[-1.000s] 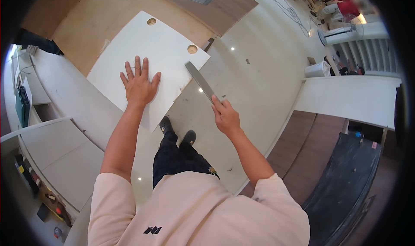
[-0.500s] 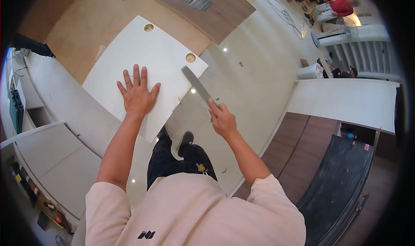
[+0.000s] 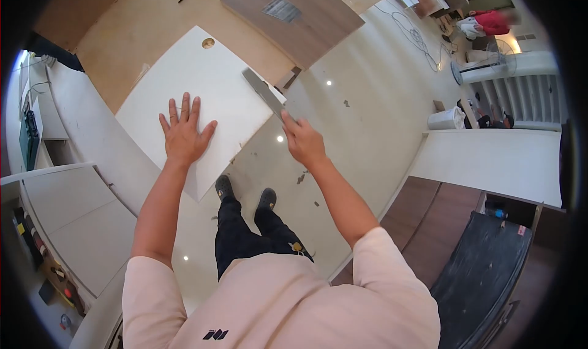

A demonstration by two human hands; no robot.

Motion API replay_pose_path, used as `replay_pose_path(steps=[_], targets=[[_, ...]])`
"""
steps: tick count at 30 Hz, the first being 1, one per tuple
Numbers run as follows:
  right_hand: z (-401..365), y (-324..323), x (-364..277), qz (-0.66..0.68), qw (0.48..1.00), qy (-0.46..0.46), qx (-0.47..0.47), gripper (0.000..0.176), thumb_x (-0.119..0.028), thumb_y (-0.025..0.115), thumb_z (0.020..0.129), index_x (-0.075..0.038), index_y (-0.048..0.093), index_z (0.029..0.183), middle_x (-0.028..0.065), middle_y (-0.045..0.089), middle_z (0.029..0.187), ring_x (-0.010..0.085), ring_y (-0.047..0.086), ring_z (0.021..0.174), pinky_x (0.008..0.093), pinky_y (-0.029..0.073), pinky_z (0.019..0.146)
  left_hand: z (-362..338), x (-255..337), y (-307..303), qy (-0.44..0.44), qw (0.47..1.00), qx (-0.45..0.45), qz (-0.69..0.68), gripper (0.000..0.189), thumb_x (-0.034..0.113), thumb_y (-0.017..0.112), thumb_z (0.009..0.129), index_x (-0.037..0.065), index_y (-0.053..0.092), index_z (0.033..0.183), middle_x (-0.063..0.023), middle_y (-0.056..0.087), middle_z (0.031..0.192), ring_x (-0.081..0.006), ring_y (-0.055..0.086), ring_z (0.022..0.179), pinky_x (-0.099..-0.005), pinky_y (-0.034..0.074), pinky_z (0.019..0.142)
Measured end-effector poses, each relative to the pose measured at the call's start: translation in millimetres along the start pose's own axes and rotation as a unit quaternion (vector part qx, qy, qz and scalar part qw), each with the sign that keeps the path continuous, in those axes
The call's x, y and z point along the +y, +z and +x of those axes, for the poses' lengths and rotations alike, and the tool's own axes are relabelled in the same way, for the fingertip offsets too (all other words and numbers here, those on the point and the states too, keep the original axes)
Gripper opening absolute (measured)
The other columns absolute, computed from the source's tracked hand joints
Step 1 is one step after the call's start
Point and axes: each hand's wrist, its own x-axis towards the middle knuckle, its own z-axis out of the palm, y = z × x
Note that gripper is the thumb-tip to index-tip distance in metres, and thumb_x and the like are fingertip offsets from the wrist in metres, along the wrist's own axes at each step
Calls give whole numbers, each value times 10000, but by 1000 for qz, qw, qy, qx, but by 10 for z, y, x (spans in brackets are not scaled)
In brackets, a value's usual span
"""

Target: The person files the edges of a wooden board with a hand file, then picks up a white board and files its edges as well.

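Two hands are at work. The right hand has its fingers closed around the near end of a metal file, whose blade lies across the right corner of a white panel. The left hand presses flat on the panel's middle, fingers spread wide. The panel lies on a plywood table, its near corner overhanging the floor. The edge work looks under way, not finished.

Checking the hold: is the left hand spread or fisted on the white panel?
Spread: left hand lies palm down, fingers apart, on the panel.
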Motion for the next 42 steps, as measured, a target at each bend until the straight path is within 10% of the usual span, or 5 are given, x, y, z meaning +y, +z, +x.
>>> replay_pose_path(steps=[31,37,42], targets=[[-506,-199,255,37,999,-8,-34,373,-302,584,996,-293,601,1369,94,603,929,352,658,713,478,549,606,20,6,-28,4,1000,18,3,776,606,499,971,188,323,1600,-78,232,1686,-390,133,1555,-646,77,1210],[378,-49,254,-25,999,-36,-1,408,-320,580,1005,-324,572,1412,87,587,919,348,649,710,476,547,630,3,19,-44,5,1000,19,-6,778,612,492,974,189,316,1602,-80,227,1687,-393,125,1556,-647,65,1210],[-456,-30,31,12,1000,2,-25,393,-323,573,1007,-304,585,1399,88,596,927,356,651,732,480,539,631,-31,13,15,1,1000,24,-10,786,629,464,979,190,296,1609,-82,210,1691,-393,109,1558,-648,59,1210]])
